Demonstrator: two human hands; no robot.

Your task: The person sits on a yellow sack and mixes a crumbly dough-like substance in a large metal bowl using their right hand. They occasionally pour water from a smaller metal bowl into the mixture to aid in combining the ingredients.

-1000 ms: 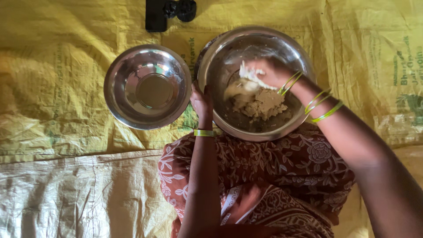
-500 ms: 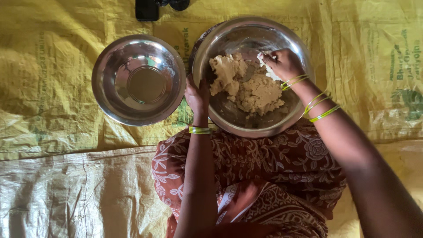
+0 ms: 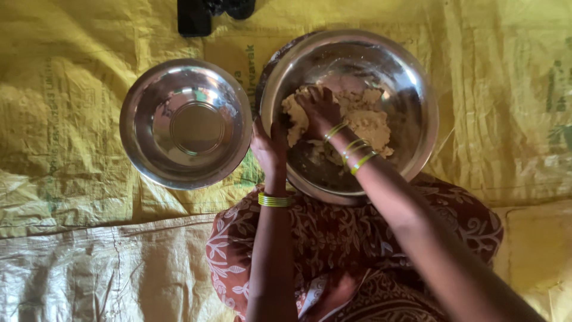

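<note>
Yellow woven sacking point(image 3: 71, 119) is carrying two round steel bowls. Right hand point(image 3: 320, 110) is pressing, fingers clenched, into lumpy dough point(image 3: 366, 119) inside the right bowl point(image 3: 417, 77); left hand point(image 3: 269, 143) is gripping its nine-o'clock rim. Left bowl point(image 3: 186, 123) is sitting alongside.

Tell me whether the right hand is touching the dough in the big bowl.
Touching. The head view shows the right hand pressed down into the dough, fingers sunk in its surface.

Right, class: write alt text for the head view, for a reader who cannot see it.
Seen from above, the right hand presses into pale dough in a large steel bowl, and the left hand grips its rim. An empty steel bowl sits beside it on yellow sacking.
</note>
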